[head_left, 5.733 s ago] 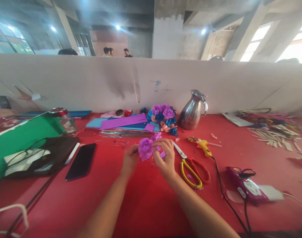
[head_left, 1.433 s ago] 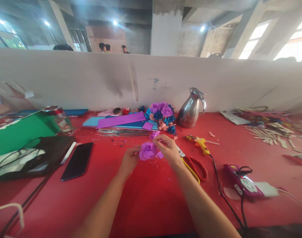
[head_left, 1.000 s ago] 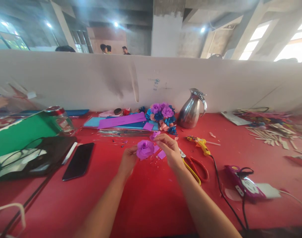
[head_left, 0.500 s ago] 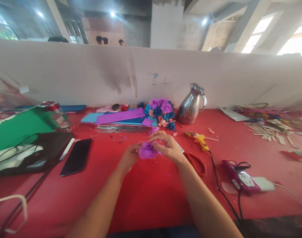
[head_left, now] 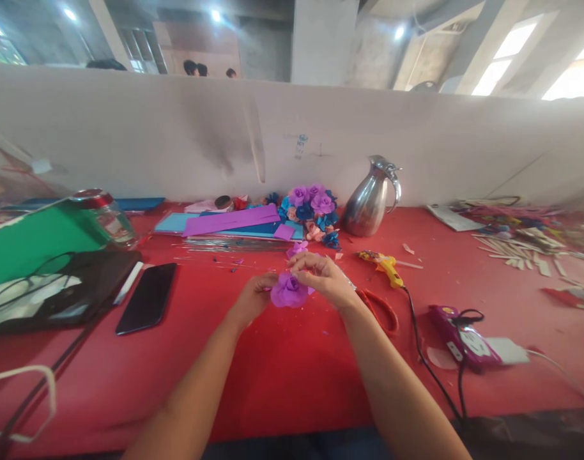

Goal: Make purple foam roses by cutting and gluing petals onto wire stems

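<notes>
A purple paper flower point(head_left: 289, 291) is held between my two hands above the red table point(head_left: 277, 377). My left hand point(head_left: 255, 296) pinches it from the left side. On the right, the fingers of my right hand point(head_left: 321, 278) are curled onto its upper petals, near the rolled centre. Just behind my fingers more purple paper petals point(head_left: 298, 249) show, partly covered by the hand. Red-handled scissors point(head_left: 382, 312) lie beside my right wrist, their blades mostly hidden by it.
Purple and blue paper strips point(head_left: 232, 220) lie behind thin wires point(head_left: 225, 244). A bunch of paper flowers point(head_left: 314, 207) sits near a steel jug point(head_left: 371, 198). To the right are a yellow glue gun point(head_left: 388, 268) and a corded purple box point(head_left: 464, 338); a phone point(head_left: 147, 298) lies left.
My right fingers have shifted slightly over the flower's petals, and the flower has turned a little. Both hands keep hold of it. The view has tilted slightly.
</notes>
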`<state>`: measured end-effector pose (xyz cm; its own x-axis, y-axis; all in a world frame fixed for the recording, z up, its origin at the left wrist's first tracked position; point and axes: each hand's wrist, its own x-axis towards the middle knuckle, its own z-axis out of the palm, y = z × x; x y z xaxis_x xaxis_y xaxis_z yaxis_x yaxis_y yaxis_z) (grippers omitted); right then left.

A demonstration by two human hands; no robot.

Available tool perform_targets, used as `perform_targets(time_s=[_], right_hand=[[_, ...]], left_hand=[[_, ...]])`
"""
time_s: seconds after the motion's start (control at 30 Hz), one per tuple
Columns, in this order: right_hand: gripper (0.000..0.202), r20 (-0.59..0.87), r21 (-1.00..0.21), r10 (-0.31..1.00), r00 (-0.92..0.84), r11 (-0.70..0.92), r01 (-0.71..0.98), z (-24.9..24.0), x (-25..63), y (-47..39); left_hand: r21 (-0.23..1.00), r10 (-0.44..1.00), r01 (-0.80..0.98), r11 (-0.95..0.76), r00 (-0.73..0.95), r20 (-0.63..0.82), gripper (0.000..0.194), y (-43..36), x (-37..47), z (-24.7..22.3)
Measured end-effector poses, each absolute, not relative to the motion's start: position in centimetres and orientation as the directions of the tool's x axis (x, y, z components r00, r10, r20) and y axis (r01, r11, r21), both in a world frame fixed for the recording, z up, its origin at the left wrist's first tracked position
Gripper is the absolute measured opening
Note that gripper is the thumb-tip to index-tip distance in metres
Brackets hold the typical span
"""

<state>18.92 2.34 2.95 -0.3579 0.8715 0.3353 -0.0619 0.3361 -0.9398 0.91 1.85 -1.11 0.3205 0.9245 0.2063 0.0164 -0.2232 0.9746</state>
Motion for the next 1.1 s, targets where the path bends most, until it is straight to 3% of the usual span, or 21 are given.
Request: perform_targets(time_s=[0.3, 0.47, 0.67, 0.83, 1.1], right_hand=[[0.017, 0.197, -0.980, 0.911, -0.362, 0.187, -0.062, 2.5, 19.0, 2.6], [0.020, 0.197, -0.980, 0.962, -0.191, 0.201, 0.002, 2.0, 18.7, 3.0], [0.012, 0.453, -0.891, 0.882, 0.129, 0.450, 0.054, 2.2, 18.5, 2.4], [0.009, 0.673, -0.723, 0.738, 0.045, 0.644, 0.250, 3.2, 17.7, 0.9], [0.011, 0.781, -0.485, 0.623, -0.045, 0.651, 0.583, 2.3, 16.9, 1.1]], left_hand=[[0.961, 0.918, 0.036, -0.275, 0.307, 0.251, 0.016, 2.1, 0.6, -1.7], [0.905, 0.910, 0.129, -0.406, 0.154, 0.386, 0.010, 2.2, 0.4, -1.5], [0.788, 0.823, 0.356, -0.503, -0.082, 0.563, 0.014, 2.0, 0.3, -1.2], [0.701, 0.755, 0.477, -0.530, -0.110, 0.646, 0.017, 1.6, 0.3, -1.3], [0.547, 0.670, 0.605, -0.578, -0.030, 0.742, 0.017, 1.7, 0.1, -2.1]])
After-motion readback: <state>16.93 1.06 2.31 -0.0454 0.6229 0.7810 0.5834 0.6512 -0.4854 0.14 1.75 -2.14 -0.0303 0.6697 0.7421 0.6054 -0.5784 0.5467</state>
